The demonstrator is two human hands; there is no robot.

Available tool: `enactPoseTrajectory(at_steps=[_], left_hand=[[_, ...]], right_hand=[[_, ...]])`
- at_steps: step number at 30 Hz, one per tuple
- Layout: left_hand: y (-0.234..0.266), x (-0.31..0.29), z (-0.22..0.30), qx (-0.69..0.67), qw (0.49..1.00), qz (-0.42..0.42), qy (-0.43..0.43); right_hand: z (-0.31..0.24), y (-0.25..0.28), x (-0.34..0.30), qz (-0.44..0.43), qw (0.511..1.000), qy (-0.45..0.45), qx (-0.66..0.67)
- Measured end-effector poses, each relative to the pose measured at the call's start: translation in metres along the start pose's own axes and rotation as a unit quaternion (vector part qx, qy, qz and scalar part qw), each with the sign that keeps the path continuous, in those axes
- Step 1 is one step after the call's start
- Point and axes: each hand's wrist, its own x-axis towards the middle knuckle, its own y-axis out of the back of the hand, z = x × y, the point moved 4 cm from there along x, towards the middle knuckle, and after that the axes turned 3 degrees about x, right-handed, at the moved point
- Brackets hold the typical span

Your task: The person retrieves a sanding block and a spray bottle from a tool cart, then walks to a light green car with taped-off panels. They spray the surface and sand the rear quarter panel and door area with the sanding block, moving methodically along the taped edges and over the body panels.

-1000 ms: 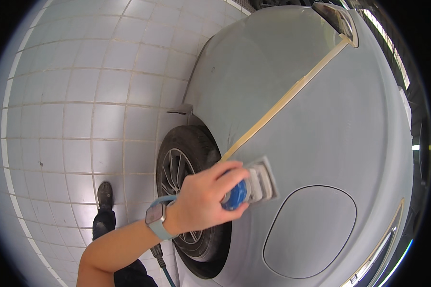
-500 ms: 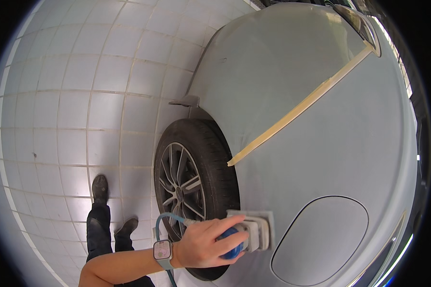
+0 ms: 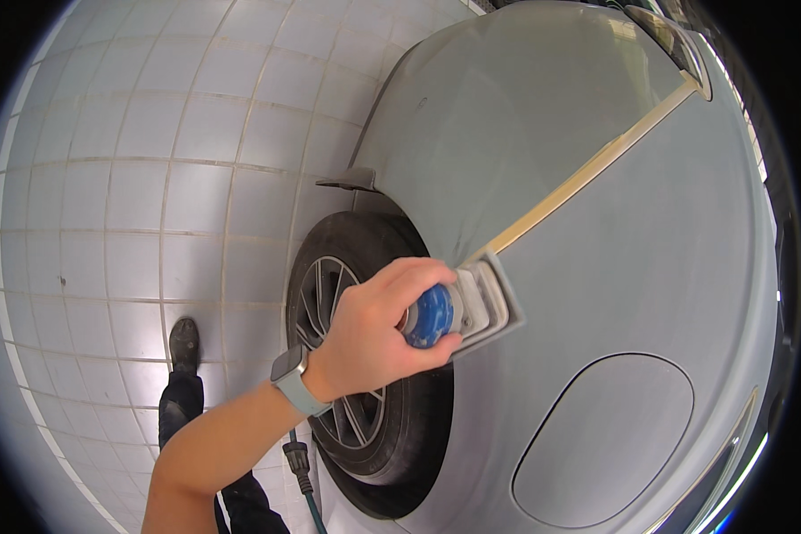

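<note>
My left hand reaches in from the lower left and is closed round the blue round top of a palm sander. The sander's white body and flat rectangular pad are tilted against the grey car body panel, just above the rear of the wheel arch. The pad's upper edge lies at the lower end of a strip of yellow masking tape and covers that end. A watch with a pale band is on my left wrist. My right hand is out of view.
Below my hand is the car wheel with its spoked rim. A fuel flap sits at the lower right. A green cable with a black connector hangs by the wheel. One shoe stands on the tiled floor.
My left hand has moved the sander up the panel, from beside the fuel flap to the lower end of the tape. The cable's black connector has come into sight below the wrist.
</note>
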Motion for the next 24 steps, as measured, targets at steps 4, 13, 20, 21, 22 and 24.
enactPoseTrajectory(at_steps=[4,13,20,21,22,24], left_hand=[[-0.002,-0.007,-0.006,0.000,1.000,0.008,0.003],[-0.024,-0.086,0.046,0.031,0.994,-0.012,-0.101],[-0.049,-0.181,0.075,0.036,0.982,-0.038,-0.181],[-0.051,-0.196,0.078,0.041,0.981,-0.042,-0.187],[-0.054,-0.211,0.080,0.047,0.979,-0.047,-0.192],[-0.058,-0.240,0.083,0.059,0.973,-0.047,-0.220]], right_hand=[[0.000,0.013,-0.005,0.022,0.998,0.039,-0.041],[-0.041,0.008,-0.028,0.075,0.983,0.105,-0.128],[-0.002,0.031,-0.030,0.097,0.965,0.162,-0.181],[0.007,0.036,-0.029,0.102,0.960,0.175,-0.194],[0.017,0.041,-0.027,0.104,0.955,0.186,-0.206],[0.032,0.051,-0.018,0.105,0.946,0.187,-0.242]])
